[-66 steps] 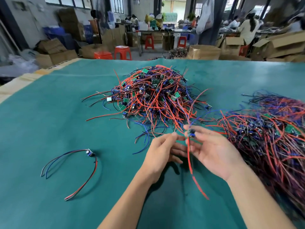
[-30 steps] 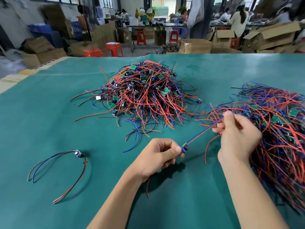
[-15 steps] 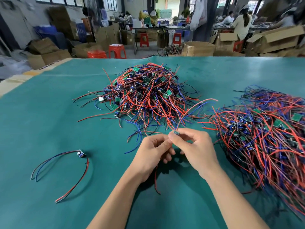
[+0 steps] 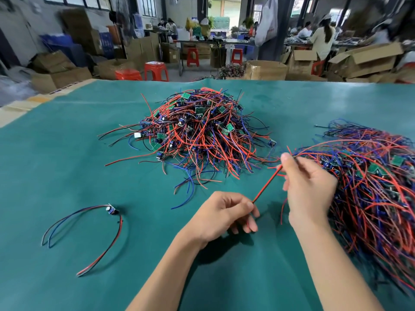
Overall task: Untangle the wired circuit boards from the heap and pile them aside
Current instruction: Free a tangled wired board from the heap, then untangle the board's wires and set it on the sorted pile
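A tangled heap (image 4: 199, 133) of small green circuit boards with red, blue and black wires lies mid-table. A second, flatter pile (image 4: 372, 187) of wired boards spreads along the right. My left hand (image 4: 224, 215) pinches one end of a red-and-black wire pair (image 4: 267, 184), with whatever it holds hidden in the fingers. My right hand (image 4: 307, 187) pinches the same pair higher up, near the right pile, so the pair runs taut between the hands. One separated board with its wires (image 4: 89, 230) lies alone at the left.
The green table mat (image 4: 67, 167) covers the whole work surface, with a bare stretch at the front left. Beyond the far edge stand cardboard boxes (image 4: 363, 59), red stools (image 4: 156, 70) and seated people at other benches.
My hands, close together half a second ago, have drawn apart. The right hand slid up and right along the red-and-black pair, pulling it straight; the left hand dropped lower.
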